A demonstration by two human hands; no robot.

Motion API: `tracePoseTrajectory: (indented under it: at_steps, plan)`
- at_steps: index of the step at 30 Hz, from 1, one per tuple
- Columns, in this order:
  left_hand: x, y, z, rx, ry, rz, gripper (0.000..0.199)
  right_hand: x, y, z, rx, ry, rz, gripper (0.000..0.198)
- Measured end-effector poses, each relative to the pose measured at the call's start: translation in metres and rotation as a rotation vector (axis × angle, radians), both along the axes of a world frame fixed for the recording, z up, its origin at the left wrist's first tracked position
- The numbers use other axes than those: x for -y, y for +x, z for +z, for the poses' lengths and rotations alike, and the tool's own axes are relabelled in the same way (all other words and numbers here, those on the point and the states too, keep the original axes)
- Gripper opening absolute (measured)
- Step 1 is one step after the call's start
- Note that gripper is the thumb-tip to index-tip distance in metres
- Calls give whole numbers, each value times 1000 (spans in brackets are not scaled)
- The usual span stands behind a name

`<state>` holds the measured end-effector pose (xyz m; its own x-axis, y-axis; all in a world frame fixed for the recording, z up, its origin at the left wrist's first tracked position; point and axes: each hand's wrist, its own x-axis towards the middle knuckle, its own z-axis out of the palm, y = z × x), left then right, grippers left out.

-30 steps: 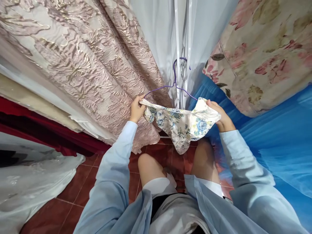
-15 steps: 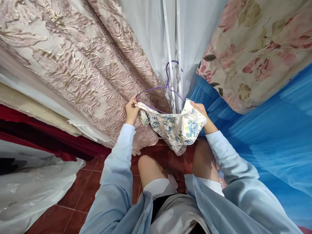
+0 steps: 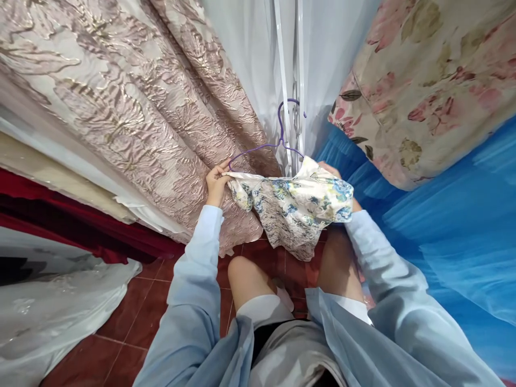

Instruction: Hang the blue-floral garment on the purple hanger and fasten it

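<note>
A white garment with blue and yellow flowers (image 3: 290, 207) is stretched between my two hands in front of my knees. My left hand (image 3: 216, 181) pinches its left end, right at the left tip of a purple hanger (image 3: 258, 147). The hanger's hook points up and away from me, and its right arm runs behind the garment's raised white edge. My right hand (image 3: 331, 171) is closed at the garment's right end; cloth drapes over it and hides most of the fingers.
Pink-gold brocade cloth (image 3: 133, 91) hangs on the left, with dark red fabric (image 3: 80, 215) below. White straps (image 3: 282, 70) hang before pale cloth ahead. Floral cloth (image 3: 435, 91) and blue tulle (image 3: 455, 236) are on the right. The floor (image 3: 133, 322) has red tiles.
My right hand has moved slightly right and under the cloth, so the garment is spread wider and covers more of the hanger's right arm. My left hand has barely moved.
</note>
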<state>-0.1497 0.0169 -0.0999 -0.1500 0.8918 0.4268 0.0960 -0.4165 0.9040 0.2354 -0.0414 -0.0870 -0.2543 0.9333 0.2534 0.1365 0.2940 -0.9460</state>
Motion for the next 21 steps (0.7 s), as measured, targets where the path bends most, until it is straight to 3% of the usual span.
tracePoseTrajectory:
  at_steps: [3, 7, 11, 15, 18, 21]
  plan:
    - [8, -9, 1, -13, -2, -31, 36, 20, 25, 5, -115, 0, -89, 56]
    - [22, -19, 8, 44, -100, -113, 44, 47, 36, 5, -3, 146, -326, 41]
    - [31, -33, 10, 58, -321, -267, 48, 46, 32, 2, 86, 275, -452, 30]
    - [32, -47, 6, -102, -430, -334, 33, 38, 39, 3, 34, 306, -459, 26]
    - [26, -57, 13, -396, -336, -316, 19, 38, 44, 4, 36, 275, -400, 28]
    - [15, -61, 33, -628, -86, -120, 7, 37, 45, 2, 53, 248, -379, 32]
